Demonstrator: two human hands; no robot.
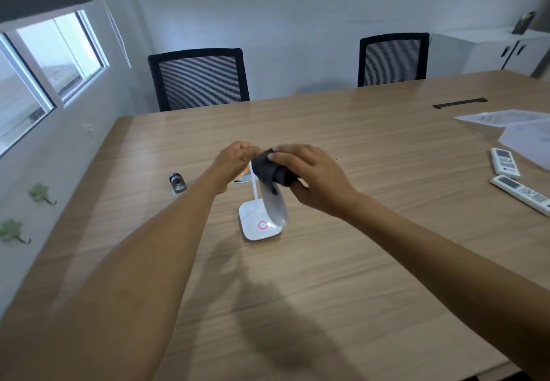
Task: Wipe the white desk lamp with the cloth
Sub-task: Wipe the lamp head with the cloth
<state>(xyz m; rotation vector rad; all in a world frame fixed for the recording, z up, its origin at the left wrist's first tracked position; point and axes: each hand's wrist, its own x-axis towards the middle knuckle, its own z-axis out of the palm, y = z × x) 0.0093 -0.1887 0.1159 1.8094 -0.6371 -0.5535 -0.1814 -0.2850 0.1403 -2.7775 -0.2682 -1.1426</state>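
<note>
Wiping the lamp (262, 220) on the tabletop (357, 130).
Right hand (312, 178) clamps the dark cloth (275, 171) onto the lamp head; left hand (235, 162) is curled around the top of the stem.

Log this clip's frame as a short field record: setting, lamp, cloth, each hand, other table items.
setting: wooden table, two black mesh chairs behind
lamp: white desk lamp, base flat on table, pink ring on base, head bent downward
cloth: dark cloth pressed on top of the lamp head
left hand: left hand grips the lamp at the top of its neck
right hand: right hand holds the cloth
other items: two remotes, papers, small metal object
</note>
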